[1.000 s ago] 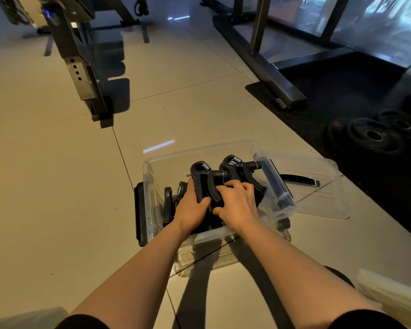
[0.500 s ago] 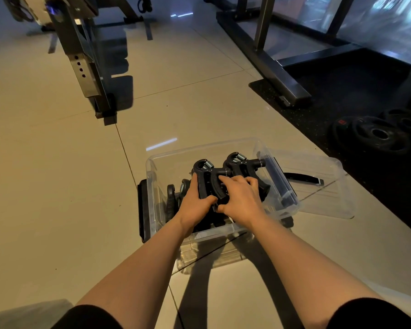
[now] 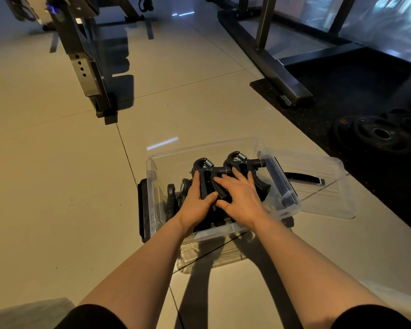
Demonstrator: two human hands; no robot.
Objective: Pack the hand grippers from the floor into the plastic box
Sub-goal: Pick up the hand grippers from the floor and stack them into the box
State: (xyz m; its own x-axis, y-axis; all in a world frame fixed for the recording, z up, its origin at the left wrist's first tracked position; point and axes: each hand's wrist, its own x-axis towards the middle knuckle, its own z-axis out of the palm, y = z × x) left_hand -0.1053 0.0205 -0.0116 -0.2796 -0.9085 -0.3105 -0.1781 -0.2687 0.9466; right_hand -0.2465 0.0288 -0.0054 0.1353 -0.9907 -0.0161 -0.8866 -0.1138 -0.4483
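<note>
A clear plastic box (image 3: 201, 148) stands on the tiled floor in front of me. Several black hand grippers with steel springs lie in it: one in the middle (image 3: 208, 168), one to its right (image 3: 243, 160), and another low at the left wall (image 3: 172, 198). My left hand (image 3: 193, 205) grips the middle gripper, thumb across its handle and fingers along its left side. My right hand (image 3: 241, 195) lies flat with spread fingers, pressing on the handles of the middle and right grippers. The grippers' lower ends are hidden under both hands.
The clear lid (image 3: 323, 200) lies on the floor right of the box, a black strap (image 3: 304, 179) on it. Weight plates (image 3: 380, 135) rest on a black rubber mat (image 3: 337, 91) at the right. A steel rack base (image 3: 282, 72) and a bench leg (image 3: 88, 77) stand farther off.
My right hand's fingers have uncurled and spread flat over the grippers. My left hand has kept its hold on the middle gripper. The box has not moved.
</note>
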